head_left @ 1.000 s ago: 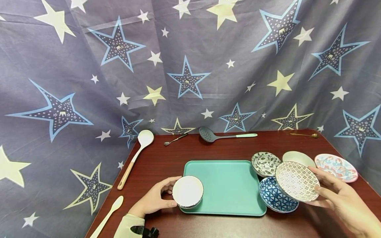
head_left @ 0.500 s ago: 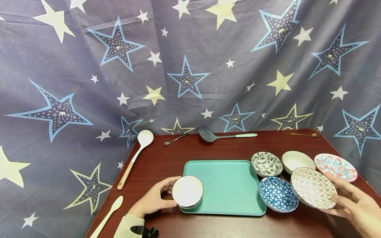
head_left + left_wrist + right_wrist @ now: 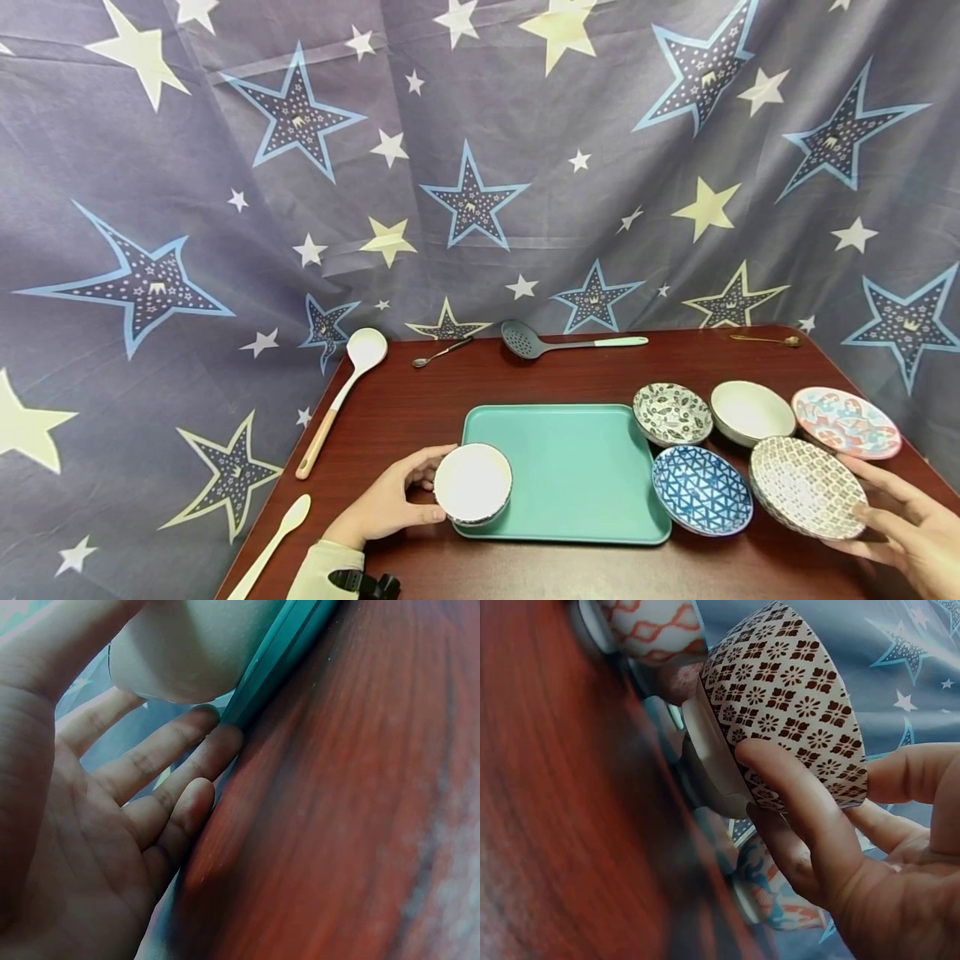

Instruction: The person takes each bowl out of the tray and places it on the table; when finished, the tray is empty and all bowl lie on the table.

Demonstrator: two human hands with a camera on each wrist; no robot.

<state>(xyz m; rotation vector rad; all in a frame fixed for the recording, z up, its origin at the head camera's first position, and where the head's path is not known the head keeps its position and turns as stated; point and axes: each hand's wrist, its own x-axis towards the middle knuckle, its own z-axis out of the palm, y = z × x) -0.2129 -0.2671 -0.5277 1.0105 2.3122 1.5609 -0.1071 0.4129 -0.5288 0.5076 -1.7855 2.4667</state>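
My left hand [image 3: 397,497] holds a white bowl [image 3: 473,483] by its side, thumb in front and fingers behind. That bowl sits at the left front corner of the green tray [image 3: 570,475]; in the left wrist view its pale wall [image 3: 191,652] shows beside the tray rim. At the far right, my right hand [image 3: 900,517] grips a bowl with a brown flower pattern [image 3: 808,487] by its right side. The right wrist view shows my thumb and fingers around its patterned outside [image 3: 787,705]. Whether its foot touches the table cannot be told.
Left of the held bowl lie a blue triangle-patterned bowl [image 3: 702,490], a leaf-patterned bowl [image 3: 672,414], a cream bowl [image 3: 752,411] and a pink-rimmed plate [image 3: 847,422]. A slotted skimmer [image 3: 525,340], a ladle [image 3: 366,350], a small spoon [image 3: 422,362] and a pale spoon [image 3: 294,514] lie around.
My right hand has carried the flower-patterned bowl to the right and toward me, off from over the blue bowl, uncovering it and the cream bowl. My left hand has stayed still.
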